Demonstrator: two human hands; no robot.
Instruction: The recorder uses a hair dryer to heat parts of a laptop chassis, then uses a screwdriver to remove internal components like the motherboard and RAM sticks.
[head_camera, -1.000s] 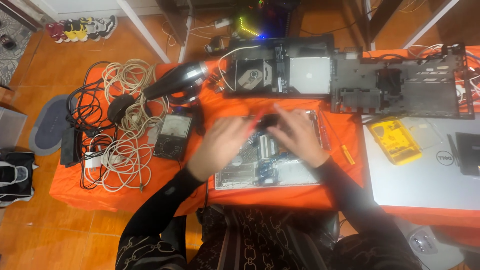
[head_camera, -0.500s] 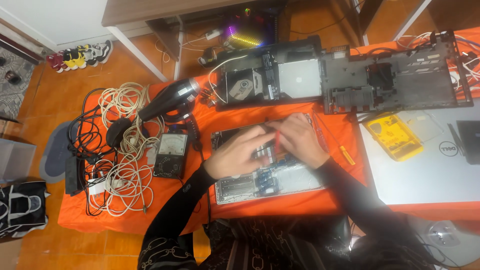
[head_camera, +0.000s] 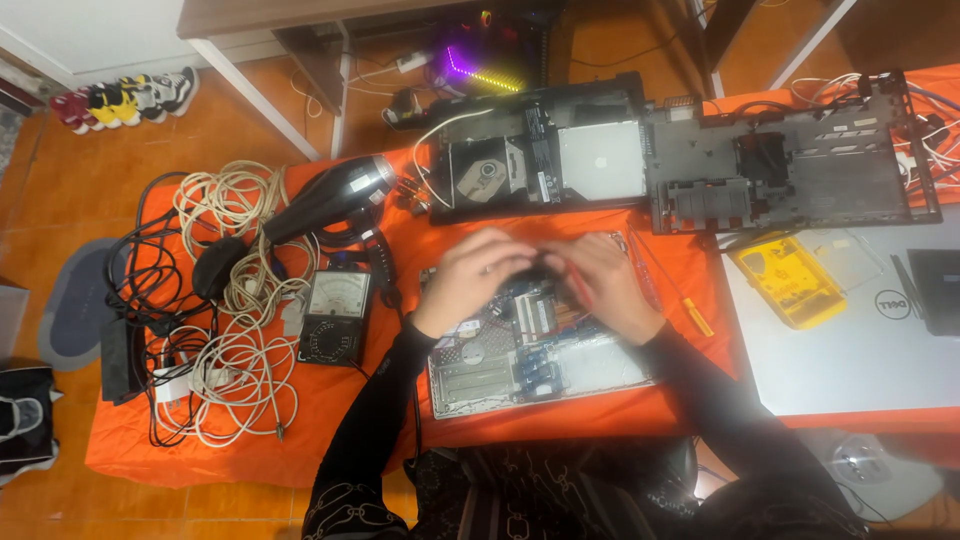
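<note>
Both hands meet over the upper half of the opened silver laptop base with its exposed blue-green circuit board (head_camera: 535, 345), which lies on the orange cloth-covered table (head_camera: 330, 425). The left hand (head_camera: 470, 280) and right hand (head_camera: 600, 285) curl around a small dark part (head_camera: 540, 268) between their fingertips; motion blur hides whether either truly grips it. The step looks like working a component on the board, calling for fine, steady fingers. At nine o'clock sits a black analogue multimeter (head_camera: 335, 318).
</note>
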